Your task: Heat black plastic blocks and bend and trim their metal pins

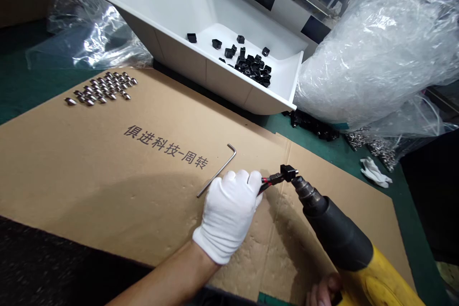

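My left hand, in a white glove, is closed around pliers with red and black handles. Their jaws grip a small black plastic part, which has a short metallic bit sticking out on its right side. At the bottom edge my bare right hand shows only in part, its fingers wrapped on a yellow and black heat gun. The gun's metal nozzle points up and left, close under the black part; I cannot tell if they touch. An L-shaped hex key lies just beyond my left hand.
Printed cardboard covers the green bench. Several shiny metal pieces stand at its far left. Behind is a white bin of black plastic parts. Clear plastic bags and a crumpled white glove lie right.
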A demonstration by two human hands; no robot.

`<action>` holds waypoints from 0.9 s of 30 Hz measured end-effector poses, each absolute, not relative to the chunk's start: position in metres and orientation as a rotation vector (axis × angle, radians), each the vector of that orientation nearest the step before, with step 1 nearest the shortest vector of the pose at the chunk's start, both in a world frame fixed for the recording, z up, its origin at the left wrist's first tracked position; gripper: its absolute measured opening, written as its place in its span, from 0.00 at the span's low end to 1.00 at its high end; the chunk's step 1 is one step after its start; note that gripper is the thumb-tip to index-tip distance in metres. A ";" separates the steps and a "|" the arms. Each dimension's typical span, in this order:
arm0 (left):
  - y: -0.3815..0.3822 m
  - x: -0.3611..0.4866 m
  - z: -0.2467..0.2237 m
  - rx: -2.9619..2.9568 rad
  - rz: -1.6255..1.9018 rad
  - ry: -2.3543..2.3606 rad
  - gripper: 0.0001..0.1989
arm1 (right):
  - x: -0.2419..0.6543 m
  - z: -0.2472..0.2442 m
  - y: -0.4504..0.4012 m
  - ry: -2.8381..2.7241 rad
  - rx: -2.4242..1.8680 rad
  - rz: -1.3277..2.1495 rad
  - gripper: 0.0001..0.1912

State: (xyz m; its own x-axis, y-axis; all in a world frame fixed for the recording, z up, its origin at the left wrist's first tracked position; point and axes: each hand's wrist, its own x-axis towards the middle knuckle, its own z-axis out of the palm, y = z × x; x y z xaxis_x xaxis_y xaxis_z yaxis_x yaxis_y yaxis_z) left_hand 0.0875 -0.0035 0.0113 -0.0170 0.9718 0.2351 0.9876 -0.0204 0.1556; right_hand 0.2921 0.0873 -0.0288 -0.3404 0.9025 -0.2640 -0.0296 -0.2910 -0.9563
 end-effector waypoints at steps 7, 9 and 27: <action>-0.003 0.088 0.011 -2.166 -0.429 -2.158 0.07 | 0.292 -0.018 0.094 -1.351 -1.155 1.746 0.13; -0.003 0.087 0.010 -2.162 -0.432 -2.159 0.07 | 0.291 -0.017 0.094 -1.367 -1.157 1.750 0.13; -0.003 0.088 0.011 -2.171 -0.441 -2.159 0.06 | 0.292 -0.019 0.097 -1.377 -1.213 1.733 0.11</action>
State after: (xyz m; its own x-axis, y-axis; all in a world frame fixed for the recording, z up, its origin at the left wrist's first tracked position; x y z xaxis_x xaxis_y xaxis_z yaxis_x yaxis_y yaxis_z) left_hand 0.0878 -0.0035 0.0111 -0.0144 0.9723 0.2335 0.9860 -0.0250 0.1649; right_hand 0.2918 0.0972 -0.0192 -0.3963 0.8733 -0.2834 0.0789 -0.2752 -0.9582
